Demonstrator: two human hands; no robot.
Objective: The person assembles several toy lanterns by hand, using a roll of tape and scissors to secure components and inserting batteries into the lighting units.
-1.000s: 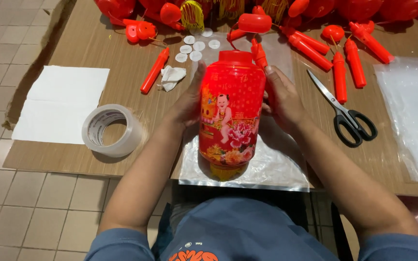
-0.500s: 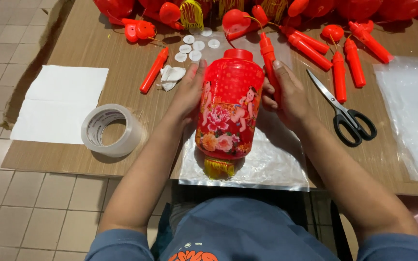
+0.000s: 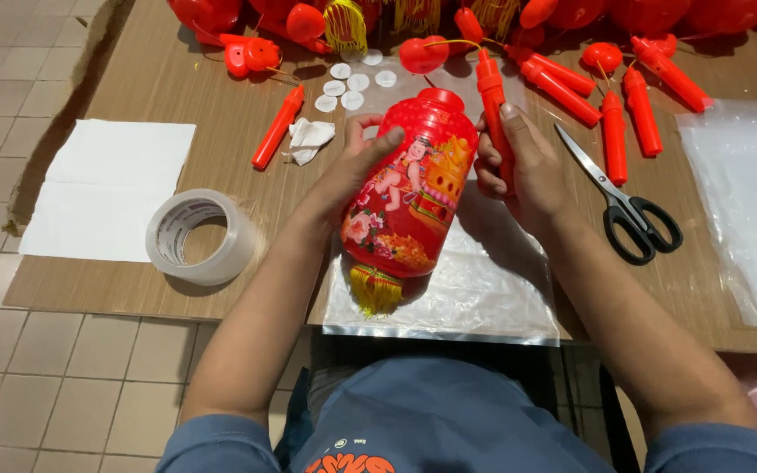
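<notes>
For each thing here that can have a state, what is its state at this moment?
red lantern: tilted, held in the left hand
red handle stick: gripped by the right hand
scissors: shut, lying flat
tape roll: lying flat, untouched
white paper sheet: spread flat
clear plastic bag: flat under the lantern

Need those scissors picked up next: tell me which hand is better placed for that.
Probably right: the right hand is beside the scissors, though holding a red stick; the left hand cradles the lantern.
</notes>
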